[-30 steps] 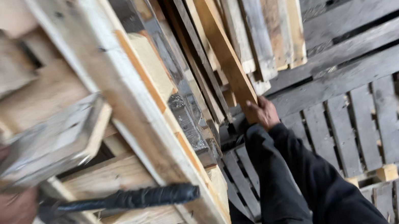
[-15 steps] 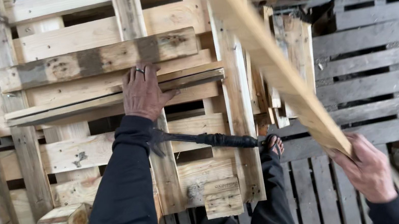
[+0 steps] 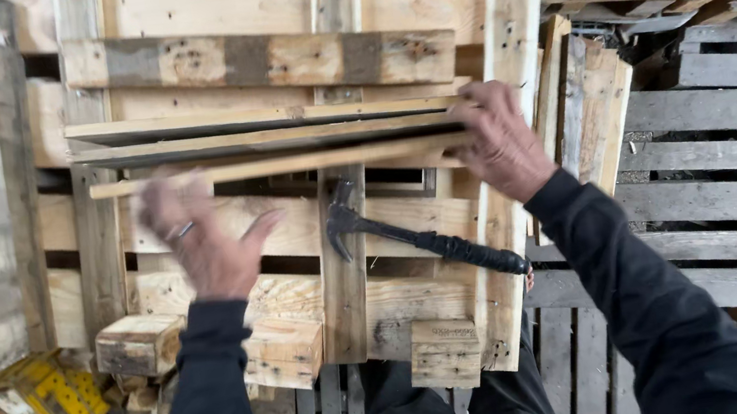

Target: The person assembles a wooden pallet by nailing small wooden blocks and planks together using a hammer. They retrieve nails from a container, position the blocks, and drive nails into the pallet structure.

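Observation:
A worn wooden pallet (image 3: 274, 67) fills the view in front of me. My right hand (image 3: 500, 140) grips the right end of a thin wooden plank (image 3: 268, 167), which lies level across the pallet on top of other loose boards (image 3: 255, 139). My left hand (image 3: 202, 236) is blurred with its fingers apart; it holds nothing and hovers just below the plank's left part. A black claw hammer (image 3: 420, 240) rests slanted on the pallet between my hands, its head up left and its handle end down right.
Grey pallets (image 3: 723, 160) are stacked at the right and under my legs. Boards lean upright (image 3: 598, 110) beside my right hand. A yellow object (image 3: 57, 400) and wood scraps lie at the lower left, next to loose pallet blocks (image 3: 140, 343).
My right hand has swung the long plank from a raised slant at the right down to level across the pallet. My left hand has come off the boards and moved down left.

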Tool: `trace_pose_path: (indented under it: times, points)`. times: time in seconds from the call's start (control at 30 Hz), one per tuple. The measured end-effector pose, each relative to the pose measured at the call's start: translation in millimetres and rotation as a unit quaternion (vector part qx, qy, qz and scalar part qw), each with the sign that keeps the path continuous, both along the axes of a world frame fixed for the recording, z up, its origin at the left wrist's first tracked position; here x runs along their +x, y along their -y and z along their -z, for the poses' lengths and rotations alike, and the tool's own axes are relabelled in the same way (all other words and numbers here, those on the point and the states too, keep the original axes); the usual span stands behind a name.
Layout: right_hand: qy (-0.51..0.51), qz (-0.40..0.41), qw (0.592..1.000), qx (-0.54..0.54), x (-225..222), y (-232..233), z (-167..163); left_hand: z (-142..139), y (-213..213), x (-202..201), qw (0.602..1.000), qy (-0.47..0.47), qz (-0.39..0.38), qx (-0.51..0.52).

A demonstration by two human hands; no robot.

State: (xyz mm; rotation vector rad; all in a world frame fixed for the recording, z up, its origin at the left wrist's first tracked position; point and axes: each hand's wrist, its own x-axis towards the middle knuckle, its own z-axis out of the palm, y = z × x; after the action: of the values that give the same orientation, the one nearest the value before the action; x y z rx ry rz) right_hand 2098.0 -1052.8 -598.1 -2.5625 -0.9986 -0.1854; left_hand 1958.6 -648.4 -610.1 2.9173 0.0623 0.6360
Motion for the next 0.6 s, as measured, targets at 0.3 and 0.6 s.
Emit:
trace_pose_path:
  times: [0.3,0.6]
  points:
    - [-0.167,0.083,0.977,-0.104,4.2,-12.4,-31.1,7.3,123.9,134.5,0.954,-0.219,0.203,0.029]
    - [-0.042,-0.005,0.972,-0.23,119.4,-116.4,1.3,11.2,120.7,101.6,0.979,-0.032,0.199,-0.02]
